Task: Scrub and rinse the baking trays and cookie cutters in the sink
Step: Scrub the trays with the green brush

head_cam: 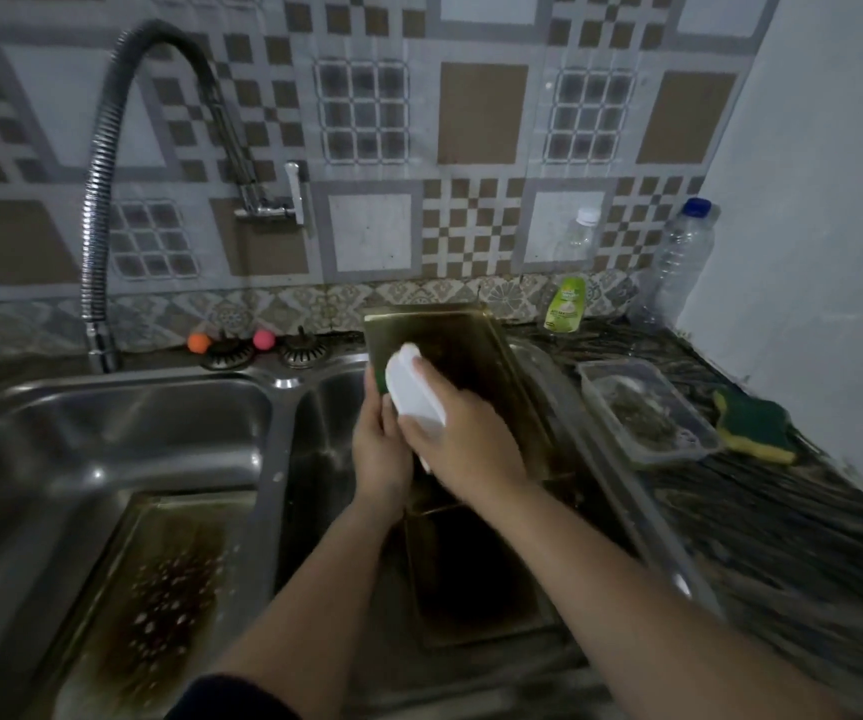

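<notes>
Head view showed the tray [450,345] propped upright in the right basin, the left hand [380,454] gripping its near edge and the right hand [458,433] curled round a white scrubber [408,392]. Hard strokes could tip the tray off the rim. Another tray [159,589] lay in the left basin. A tub [647,413], sponge [754,426] and soap bottle [564,304] crowded the right counter; cutters perhaps lay in the tub.

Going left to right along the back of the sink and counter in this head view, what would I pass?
Faucet → orange ball → pink ball → upright baking tray → green soap bottle → large clear bottle.
</notes>
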{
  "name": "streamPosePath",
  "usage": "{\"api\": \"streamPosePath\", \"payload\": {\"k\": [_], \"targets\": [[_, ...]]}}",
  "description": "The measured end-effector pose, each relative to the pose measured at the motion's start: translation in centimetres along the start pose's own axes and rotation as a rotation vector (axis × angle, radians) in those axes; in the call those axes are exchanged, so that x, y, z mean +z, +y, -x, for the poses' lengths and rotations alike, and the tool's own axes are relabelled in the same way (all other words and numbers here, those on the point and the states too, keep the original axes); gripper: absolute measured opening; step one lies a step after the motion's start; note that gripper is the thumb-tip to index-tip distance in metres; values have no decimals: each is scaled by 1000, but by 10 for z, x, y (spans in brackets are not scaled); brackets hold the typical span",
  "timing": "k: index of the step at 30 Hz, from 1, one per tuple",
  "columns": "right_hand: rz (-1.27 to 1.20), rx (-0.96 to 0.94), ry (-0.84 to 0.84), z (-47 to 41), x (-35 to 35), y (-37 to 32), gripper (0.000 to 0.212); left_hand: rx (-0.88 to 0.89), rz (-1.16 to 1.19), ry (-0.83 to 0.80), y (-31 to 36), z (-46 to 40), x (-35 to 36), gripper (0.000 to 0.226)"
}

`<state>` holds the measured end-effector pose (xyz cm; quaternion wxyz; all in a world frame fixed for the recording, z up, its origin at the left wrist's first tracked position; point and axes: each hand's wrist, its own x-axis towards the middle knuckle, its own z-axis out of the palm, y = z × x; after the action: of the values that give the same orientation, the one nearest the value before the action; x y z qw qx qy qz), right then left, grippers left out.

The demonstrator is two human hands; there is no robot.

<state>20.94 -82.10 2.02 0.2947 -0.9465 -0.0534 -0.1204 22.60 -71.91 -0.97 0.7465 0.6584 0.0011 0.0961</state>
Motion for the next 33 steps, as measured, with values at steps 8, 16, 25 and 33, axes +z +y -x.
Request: {"api": "streamPosePath", "payload": {"k": [8,16,25,33], "targets": [[-77,168,143,-32,11,-15,65,116,-58,-90,-9,23,-23,50],[-93,31,128,56,35,-20,74,107,-44,-31,-7,-1,-58,50],[-159,250,145,-22,-7,24,72,166,-67,0,-7,21,-32,50],[-150,141,121,21,-5,53,71,145,-264,102,1,30,-28,49]]}}
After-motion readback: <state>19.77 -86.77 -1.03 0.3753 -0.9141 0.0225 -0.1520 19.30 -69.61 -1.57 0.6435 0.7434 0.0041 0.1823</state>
